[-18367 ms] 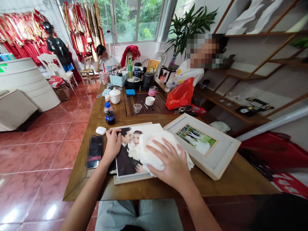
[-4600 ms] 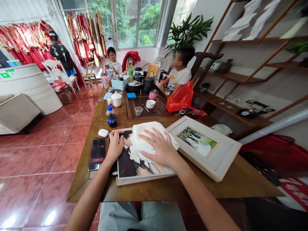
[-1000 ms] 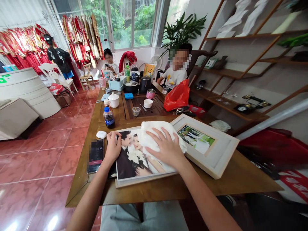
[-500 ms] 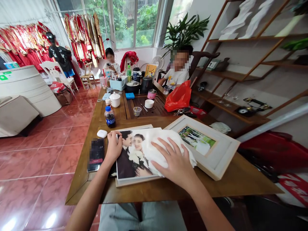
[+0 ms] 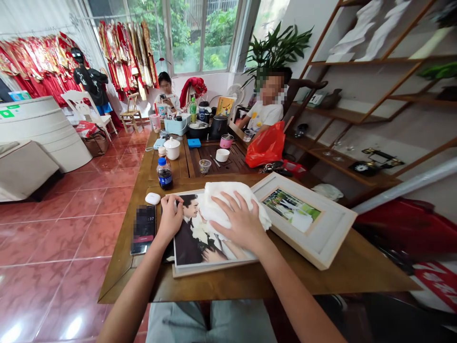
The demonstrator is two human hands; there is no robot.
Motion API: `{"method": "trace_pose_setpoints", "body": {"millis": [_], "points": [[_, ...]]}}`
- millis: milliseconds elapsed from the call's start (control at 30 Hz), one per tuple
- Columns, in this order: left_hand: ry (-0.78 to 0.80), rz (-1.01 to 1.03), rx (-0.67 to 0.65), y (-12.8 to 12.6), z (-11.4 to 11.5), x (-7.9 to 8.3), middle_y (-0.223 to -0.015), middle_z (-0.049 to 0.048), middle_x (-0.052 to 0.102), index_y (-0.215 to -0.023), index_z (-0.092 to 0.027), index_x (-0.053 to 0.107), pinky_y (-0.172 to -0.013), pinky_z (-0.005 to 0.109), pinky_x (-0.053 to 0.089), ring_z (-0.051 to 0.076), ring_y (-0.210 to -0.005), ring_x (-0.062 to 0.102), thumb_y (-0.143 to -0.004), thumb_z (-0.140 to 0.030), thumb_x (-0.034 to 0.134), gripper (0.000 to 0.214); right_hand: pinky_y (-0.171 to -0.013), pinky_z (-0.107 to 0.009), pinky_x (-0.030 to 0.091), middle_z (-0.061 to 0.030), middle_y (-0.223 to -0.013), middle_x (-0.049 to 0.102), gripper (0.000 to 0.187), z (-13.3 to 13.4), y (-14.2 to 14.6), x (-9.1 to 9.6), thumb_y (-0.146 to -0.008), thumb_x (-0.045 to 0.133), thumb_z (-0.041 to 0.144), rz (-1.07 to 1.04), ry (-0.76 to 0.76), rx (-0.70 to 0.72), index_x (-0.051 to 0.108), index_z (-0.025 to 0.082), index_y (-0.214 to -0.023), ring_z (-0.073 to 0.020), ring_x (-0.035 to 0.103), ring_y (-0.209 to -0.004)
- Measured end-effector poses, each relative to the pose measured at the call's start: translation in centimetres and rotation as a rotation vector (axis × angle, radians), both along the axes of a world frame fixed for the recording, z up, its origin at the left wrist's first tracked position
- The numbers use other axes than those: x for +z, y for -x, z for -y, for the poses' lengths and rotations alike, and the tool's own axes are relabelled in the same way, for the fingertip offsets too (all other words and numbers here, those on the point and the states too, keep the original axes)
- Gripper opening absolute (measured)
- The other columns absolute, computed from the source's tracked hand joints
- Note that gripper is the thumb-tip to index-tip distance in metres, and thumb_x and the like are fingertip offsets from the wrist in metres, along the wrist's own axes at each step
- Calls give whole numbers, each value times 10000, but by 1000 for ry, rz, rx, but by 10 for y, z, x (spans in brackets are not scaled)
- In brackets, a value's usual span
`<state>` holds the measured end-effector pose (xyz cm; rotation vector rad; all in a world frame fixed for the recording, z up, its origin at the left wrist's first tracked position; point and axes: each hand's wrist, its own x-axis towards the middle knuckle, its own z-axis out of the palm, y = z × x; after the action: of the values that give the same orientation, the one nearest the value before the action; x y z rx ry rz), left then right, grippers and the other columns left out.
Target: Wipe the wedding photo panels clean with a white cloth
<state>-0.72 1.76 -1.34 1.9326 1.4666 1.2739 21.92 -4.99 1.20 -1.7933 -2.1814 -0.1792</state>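
Head view: the photo print (image 5: pixel 191 245), showing 2 people, lies face up over a pale board (image 5: pixel 185 273) near the front edge of the table (image 5: pixel 303 282). A folded white cloth (image 5: pixel 215 188) covers the print's upper right area. The right hand (image 5: pixel 242 221) rests palm down on the cloth, fingers spread apart. The left hand (image 5: pixel 171 216) touches the print's upper left corner with bent fingers; whether they pinch the edge cannot be determined. A framed picture (image 5: pixel 326 214) lies at an angle to the right. A phone (image 5: pixel 143 233) and a small white case (image 5: pixel 153 198) are positioned left of the left hand. Farther out stand a blue-capped bottle (image 5: pixel 164 176), a white lidded pot (image 5: pixel 172 149), a white bowl (image 5: pixel 222 156) and a red plastic bag (image 5: pixel 266 145).
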Motion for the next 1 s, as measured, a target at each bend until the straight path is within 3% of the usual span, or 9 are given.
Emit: {"method": "trace_pose_setpoints", "body": {"millis": [167, 500, 833, 1000], "points": [[-20, 4, 11, 0, 0, -2, -1038, 75, 561, -933, -236, 544, -1074, 460, 425, 248, -1110, 518, -910, -97, 501, 147, -1136, -697, 247, -64, -1614, 445, 612, -8, 5, 2, -960, 517, 554, -20, 12, 16, 472, 332, -1528, -387, 300, -1497], [-6, 3, 7, -1, 1, -1, -1033, 65, 558, -919, -242, 522, -1063, 445, 430, 235, -1097, 530, -905, -58, 495, 186, -1159, -685, 182, -49, -1587, 485, 594, 51, 7, -5, -929, 551, 482, 16, -58, 131, 498, 371, -1511, -389, 337, -1478], [-7, 19, -14, 1, 1, -1, -1044, 73, 560, -913, -238, 543, -1042, 443, 451, 243, -1105, 527, -908, -78, 496, 167, -1143, -728, 195, -50, -1618, 441, 631, -7, 36, 2, -938, 540, 535, -47, -8, 101, 457, 375, -1543, -410, 296, -1494], [-12, 5, 0, 1, 1, 0, -1047, 70, 572, -930, -236, 541, -1058, 444, 432, 240, -1105, 526, -913, -84, 515, 156, -1156, -715, 162, -30, -1622, 435, 643, 6, 37, -1, -934, 541, 533, -74, -26, 134, 430, 398, -1553, -394, 287, -1502]]}}
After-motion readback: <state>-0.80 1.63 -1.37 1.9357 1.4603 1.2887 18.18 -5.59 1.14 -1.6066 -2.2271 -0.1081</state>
